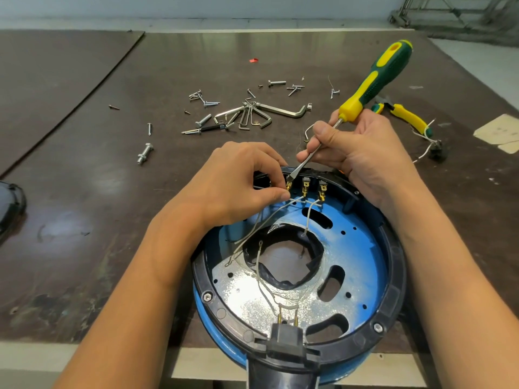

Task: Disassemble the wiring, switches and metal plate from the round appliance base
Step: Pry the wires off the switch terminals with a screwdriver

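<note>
Round appliance base (pixel 394 262) sits right under you: your left grip (pixel 238 178) pinches the leftmost brass terminal (pixel 288 187), right grip (pixel 362 153) clamps the screwdriver (pixel 373 77). Wiring step, I'd say; lever gently next.

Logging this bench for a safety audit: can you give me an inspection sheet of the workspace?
Surface: dark worktable, scuffed and stained.
Job's things: round appliance base at near edge, metal plate inside, brass terminals at far rim.
Clutter: hex keys, loose screws, pliers.
Hands: left hand pinches one of the white wires at the leftmost terminal; right hand grips screwdriver, tip there.
Cables: white wires cross the plate.
Surroundings: metal frame beyond table; black object at left edge.
</note>
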The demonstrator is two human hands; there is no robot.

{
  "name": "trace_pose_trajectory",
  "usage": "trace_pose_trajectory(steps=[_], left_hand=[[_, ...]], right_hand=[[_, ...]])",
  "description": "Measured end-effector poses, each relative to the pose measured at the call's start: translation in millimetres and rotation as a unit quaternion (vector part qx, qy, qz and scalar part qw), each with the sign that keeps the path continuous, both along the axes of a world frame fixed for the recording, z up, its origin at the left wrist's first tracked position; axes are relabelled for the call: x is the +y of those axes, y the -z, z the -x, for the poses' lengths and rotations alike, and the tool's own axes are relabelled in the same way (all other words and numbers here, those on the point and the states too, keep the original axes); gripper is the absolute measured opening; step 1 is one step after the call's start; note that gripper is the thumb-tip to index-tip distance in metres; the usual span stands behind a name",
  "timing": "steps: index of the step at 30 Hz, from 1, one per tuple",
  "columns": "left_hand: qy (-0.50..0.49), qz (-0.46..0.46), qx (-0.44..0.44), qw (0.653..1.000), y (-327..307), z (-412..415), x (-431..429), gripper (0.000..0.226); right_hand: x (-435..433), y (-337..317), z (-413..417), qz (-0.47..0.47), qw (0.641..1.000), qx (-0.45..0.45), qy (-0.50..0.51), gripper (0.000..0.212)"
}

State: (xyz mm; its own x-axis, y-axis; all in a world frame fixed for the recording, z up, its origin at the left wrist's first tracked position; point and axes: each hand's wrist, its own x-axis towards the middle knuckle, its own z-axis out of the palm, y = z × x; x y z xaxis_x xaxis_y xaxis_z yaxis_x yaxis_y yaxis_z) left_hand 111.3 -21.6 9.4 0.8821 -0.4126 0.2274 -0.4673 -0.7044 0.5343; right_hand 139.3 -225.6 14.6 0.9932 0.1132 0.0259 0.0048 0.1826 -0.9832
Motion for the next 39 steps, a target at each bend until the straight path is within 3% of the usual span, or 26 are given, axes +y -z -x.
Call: trace_pose_trajectory(steps=[35,39], left_hand=[[0.013,-0.002,0.007,1.0,-3.4,1.0,-1.6,0.007],[0.02,-0.014,-0.002,1.0,-3.7,1.9,-2.3,0.009]], right_hand=[[0.5,0.4,-2.1,0.002,0.998,0.064,-0.008,0.023],[1.9,-0.1,-0.1,0.035,0.999,0.024,-0.007,0.018]])
